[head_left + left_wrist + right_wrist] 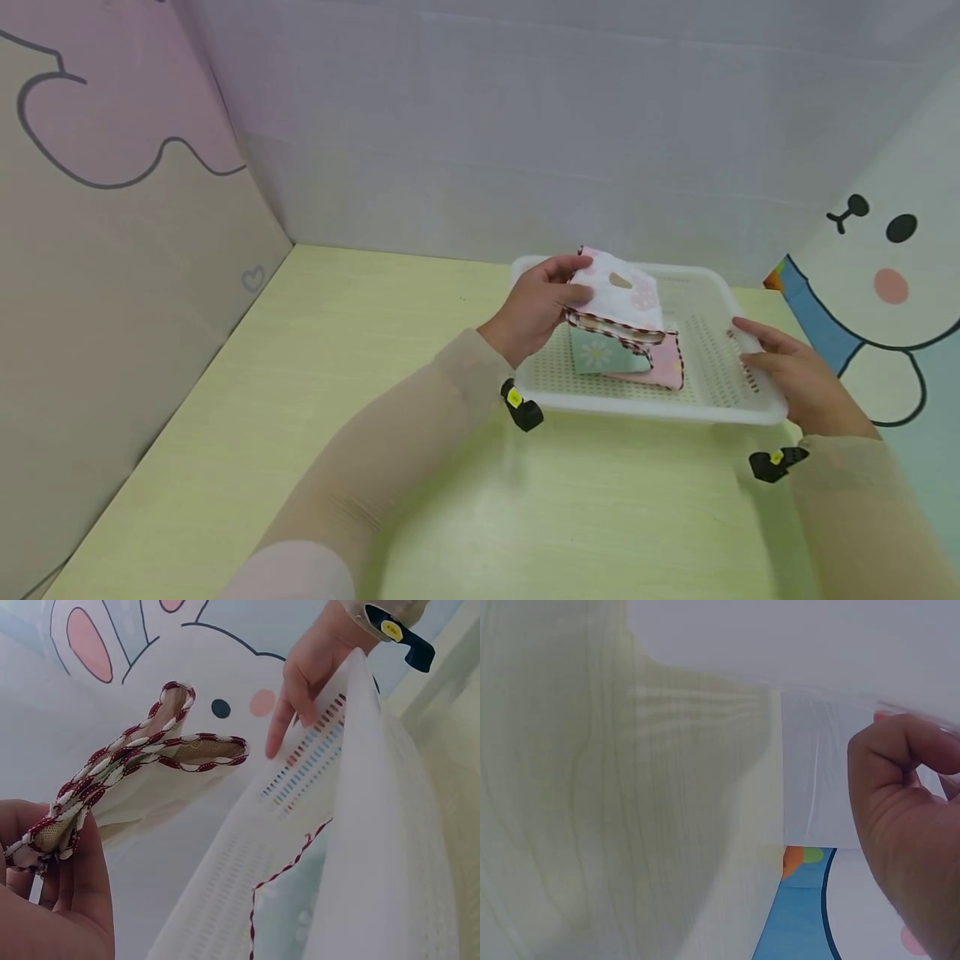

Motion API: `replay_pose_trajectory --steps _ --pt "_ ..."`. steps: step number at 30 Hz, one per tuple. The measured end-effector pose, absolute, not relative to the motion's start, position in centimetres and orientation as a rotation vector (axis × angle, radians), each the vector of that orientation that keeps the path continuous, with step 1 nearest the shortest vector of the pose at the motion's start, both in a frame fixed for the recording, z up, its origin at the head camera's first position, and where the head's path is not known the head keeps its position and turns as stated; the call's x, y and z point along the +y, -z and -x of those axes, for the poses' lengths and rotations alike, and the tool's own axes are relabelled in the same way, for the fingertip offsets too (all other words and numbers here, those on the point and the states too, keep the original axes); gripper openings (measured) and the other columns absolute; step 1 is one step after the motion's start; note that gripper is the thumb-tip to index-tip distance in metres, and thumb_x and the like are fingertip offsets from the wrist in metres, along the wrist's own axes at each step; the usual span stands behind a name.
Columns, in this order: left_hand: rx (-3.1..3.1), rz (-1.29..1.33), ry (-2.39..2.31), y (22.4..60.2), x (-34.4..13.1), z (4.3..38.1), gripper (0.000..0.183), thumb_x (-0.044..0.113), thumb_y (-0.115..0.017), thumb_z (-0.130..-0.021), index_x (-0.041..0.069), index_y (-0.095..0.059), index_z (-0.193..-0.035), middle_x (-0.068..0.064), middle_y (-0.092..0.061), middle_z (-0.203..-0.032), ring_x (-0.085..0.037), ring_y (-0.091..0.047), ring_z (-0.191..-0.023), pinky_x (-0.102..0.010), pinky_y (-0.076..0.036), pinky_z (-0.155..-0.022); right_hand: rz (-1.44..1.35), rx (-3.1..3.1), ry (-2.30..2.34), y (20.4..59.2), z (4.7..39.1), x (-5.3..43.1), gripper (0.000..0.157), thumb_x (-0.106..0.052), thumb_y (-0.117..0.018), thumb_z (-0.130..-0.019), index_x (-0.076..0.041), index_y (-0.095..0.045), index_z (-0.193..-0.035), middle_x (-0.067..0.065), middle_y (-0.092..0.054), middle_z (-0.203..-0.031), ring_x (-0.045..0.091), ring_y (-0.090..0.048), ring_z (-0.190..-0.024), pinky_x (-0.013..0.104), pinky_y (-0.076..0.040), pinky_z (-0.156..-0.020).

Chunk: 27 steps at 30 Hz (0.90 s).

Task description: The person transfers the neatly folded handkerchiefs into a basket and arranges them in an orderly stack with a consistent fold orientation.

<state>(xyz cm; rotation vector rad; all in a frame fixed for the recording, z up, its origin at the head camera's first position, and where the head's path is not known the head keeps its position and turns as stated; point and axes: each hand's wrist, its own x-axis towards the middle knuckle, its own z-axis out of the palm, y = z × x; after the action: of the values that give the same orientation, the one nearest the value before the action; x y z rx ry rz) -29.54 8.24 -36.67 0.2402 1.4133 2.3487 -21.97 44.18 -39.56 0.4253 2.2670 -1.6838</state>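
Observation:
My left hand [531, 312] pinches a folded white cloth [637, 300] with pink patches and a red-and-white braided edge, above the left part of a white perforated basket [637, 407]. Its folded layers [112, 765] fan apart in the left wrist view. My right hand [806, 383] grips the basket's right rim, thumb over the top. In the right wrist view the curled right hand [904, 780] is at the basket's underside [795, 637], which is raised off the table. In the basket lie a green cloth [596, 354] with a white daisy and a pink cloth [669, 367], partly covered.
A pale yellow-green wood-grain table [360, 375] lies beneath. A light fabric wall [450, 142] stands behind it, a beige-and-pink panel [150, 250] on the left, and a panel with a cartoon animal [900, 275] close beside the right hand.

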Motion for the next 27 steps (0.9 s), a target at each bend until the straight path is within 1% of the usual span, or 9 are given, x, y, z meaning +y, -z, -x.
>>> replay_pose_trajectory --steps 3,5,9,13,16,19,22,27 --pt "1.46 -0.227 -2.322 37.2 8.4 29.8 0.039 -0.009 -0.068 -0.094 0.009 -0.068 -0.129 -0.002 -0.064 -0.124 -0.019 -0.064 -0.103 -0.029 -0.055 -0.086 -0.416 2.254 1.7 39.6 22.0 44.3 0.066 -0.023 -0.055 -0.109 -0.034 -0.022 -0.165 0.006 -0.02 -0.165 0.004 -0.063 -0.101 0.034 -0.06 -0.082" --pt "1.498 -0.223 -2.302 37.6 8.5 30.0 0.038 -0.008 -0.069 -0.094 0.011 -0.069 -0.127 0.002 -0.063 -0.126 -0.018 -0.064 -0.102 -0.029 -0.055 -0.084 -0.41 2.262 1.694 39.6 21.9 44.3 0.067 -0.023 -0.055 -0.109 -0.033 -0.022 -0.165 0.007 -0.02 -0.165 0.004 -0.064 -0.101 0.034 -0.06 -0.082" --pt "1.584 -0.216 -2.253 38.4 8.8 30.3 0.037 -0.005 -0.071 -0.093 0.014 -0.071 -0.124 0.006 -0.063 -0.127 -0.016 -0.064 -0.1 -0.028 -0.054 -0.08 -0.412 2.264 1.689 39.6 21.9 44.3 0.066 -0.023 -0.055 -0.109 -0.034 -0.022 -0.165 0.006 -0.019 -0.165 0.004 -0.063 -0.101 0.034 -0.06 -0.082" --pt "1.638 -0.213 -2.22 39.0 9.2 30.4 0.036 -0.005 -0.072 -0.091 0.014 -0.072 -0.122 0.002 -0.065 -0.119 -0.016 -0.063 -0.094 -0.028 -0.053 -0.075 -0.422 2.25 1.706 39.6 21.8 44.3 0.066 -0.024 -0.055 -0.108 -0.034 -0.023 -0.165 0.005 -0.017 -0.167 0.004 -0.062 -0.102 0.033 -0.059 -0.083" --pt "1.657 -0.209 -2.198 39.1 9.3 30.5 0.035 -0.005 -0.072 -0.091 0.014 -0.073 -0.121 0.0 -0.065 -0.115 -0.016 -0.063 -0.092 -0.028 -0.053 -0.075 -0.426 2.226 1.73 39.6 21.8 44.3 0.067 -0.023 -0.056 -0.108 -0.034 -0.023 -0.165 0.004 -0.016 -0.168 0.004 -0.061 -0.103 0.032 -0.059 -0.082" --pt "1.678 -0.215 -2.152 39.2 9.5 30.6 0.034 -0.004 -0.072 -0.092 0.014 -0.073 -0.121 0.0 -0.065 -0.114 -0.017 -0.064 -0.091 -0.029 -0.054 -0.076 -0.429 2.218 1.735 39.6 21.8 44.3 0.067 -0.023 -0.056 -0.108 -0.033 -0.023 -0.165 0.003 -0.015 -0.169 0.003 -0.06 -0.103 0.032 -0.059 -0.083" --pt "1.7 -0.222 -2.113 39.3 9.5 30.6 0.034 -0.004 -0.072 -0.092 0.014 -0.072 -0.121 -0.001 -0.066 -0.112 -0.017 -0.065 -0.089 -0.03 -0.056 -0.077 -0.421 2.24 1.7 39.5 21.8 44.2 0.066 -0.024 -0.054 -0.109 -0.033 -0.021 -0.166 0.006 -0.015 -0.169 0.003 -0.061 -0.103 0.033 -0.059 -0.084" --pt "1.715 -0.22 -2.089 39.4 9.4 30.6 0.038 -0.006 -0.07 -0.093 0.012 -0.07 -0.126 -0.003 -0.067 -0.11 -0.017 -0.065 -0.091 -0.031 -0.057 -0.079 -0.415 2.254 1.691 39.4 22.0 44.0 0.066 -0.025 -0.054 -0.109 -0.033 -0.022 -0.166 0.007 -0.016 -0.168 0.003 -0.06 -0.104 0.032 -0.059 -0.084"
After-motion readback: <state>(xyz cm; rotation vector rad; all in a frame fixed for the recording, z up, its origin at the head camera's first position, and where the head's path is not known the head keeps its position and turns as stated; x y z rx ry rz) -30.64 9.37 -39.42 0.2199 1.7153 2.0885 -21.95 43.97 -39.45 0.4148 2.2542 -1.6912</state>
